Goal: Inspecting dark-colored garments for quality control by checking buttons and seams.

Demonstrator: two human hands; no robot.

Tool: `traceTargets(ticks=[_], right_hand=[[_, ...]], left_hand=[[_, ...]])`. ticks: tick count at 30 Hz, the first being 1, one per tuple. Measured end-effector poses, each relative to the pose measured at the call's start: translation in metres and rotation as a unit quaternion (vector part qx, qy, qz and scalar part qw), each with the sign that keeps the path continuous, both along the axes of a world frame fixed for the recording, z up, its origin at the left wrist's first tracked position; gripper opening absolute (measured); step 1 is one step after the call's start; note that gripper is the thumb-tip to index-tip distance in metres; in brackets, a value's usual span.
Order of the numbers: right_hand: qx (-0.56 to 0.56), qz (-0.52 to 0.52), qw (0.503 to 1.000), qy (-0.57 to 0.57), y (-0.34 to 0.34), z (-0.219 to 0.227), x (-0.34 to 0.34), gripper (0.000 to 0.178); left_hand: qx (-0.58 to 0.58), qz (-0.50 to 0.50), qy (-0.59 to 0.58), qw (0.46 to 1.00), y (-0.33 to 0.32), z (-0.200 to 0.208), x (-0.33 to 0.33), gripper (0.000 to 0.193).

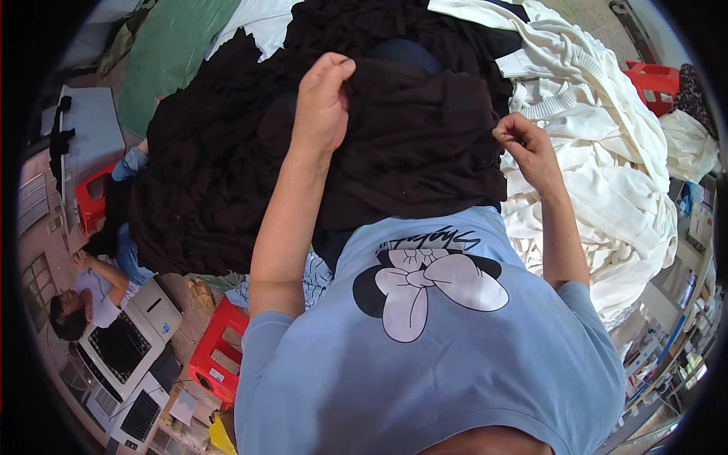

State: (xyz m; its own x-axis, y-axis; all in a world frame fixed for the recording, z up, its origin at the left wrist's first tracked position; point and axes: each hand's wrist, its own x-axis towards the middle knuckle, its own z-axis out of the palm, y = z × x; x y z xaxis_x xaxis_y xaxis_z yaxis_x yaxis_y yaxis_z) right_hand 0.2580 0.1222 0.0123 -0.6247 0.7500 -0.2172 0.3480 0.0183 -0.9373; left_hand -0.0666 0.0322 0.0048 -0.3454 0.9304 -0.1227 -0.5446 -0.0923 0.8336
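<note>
The person in the light-blue shirt has a dark garment stretched between both hands, just in front of the chest and over a broad heap of dark clothes. From here I see the left hand clasping its upper left part, thumb pressed on the cloth. The right hand pinches the right edge between thumb and fingers, lower than the left. Beside the dark heap, past the right hand, lies a big pile of white knitwear. A green sheet lies beyond the heap, toward the left. A red stool stands near the left elbow, and another person is well off to the left, near pale machines.
</note>
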Motion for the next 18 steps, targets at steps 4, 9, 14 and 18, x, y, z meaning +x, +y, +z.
traceTargets(ticks=[4, 9, 14, 18], right_hand=[[0.121, -0.055, 0.989, 0.061, 0.001, 0.026, -0.025, 0.01], [0.13, 0.095, 0.967, 0.198, 0.02, 0.052, -0.085, 0.028], [0.031, 0.251, 0.956, 0.148, 0.032, 0.044, -0.125, 0.014], [0.041, 0.19, 0.975, 0.105, 0.046, 0.051, -0.117, 0.012]], left_hand=[[0.02, -0.041, 0.093, 0.995, 0.005, 0.049, 0.009, 0.011], [0.053, -0.12, 0.143, 0.981, 0.001, 0.083, 0.031, 0.014], [0.127, -0.03, 0.233, 0.964, -0.01, 0.108, 0.025, 0.016], [0.138, -0.001, 0.209, 0.968, -0.003, 0.128, 0.008, 0.012]])
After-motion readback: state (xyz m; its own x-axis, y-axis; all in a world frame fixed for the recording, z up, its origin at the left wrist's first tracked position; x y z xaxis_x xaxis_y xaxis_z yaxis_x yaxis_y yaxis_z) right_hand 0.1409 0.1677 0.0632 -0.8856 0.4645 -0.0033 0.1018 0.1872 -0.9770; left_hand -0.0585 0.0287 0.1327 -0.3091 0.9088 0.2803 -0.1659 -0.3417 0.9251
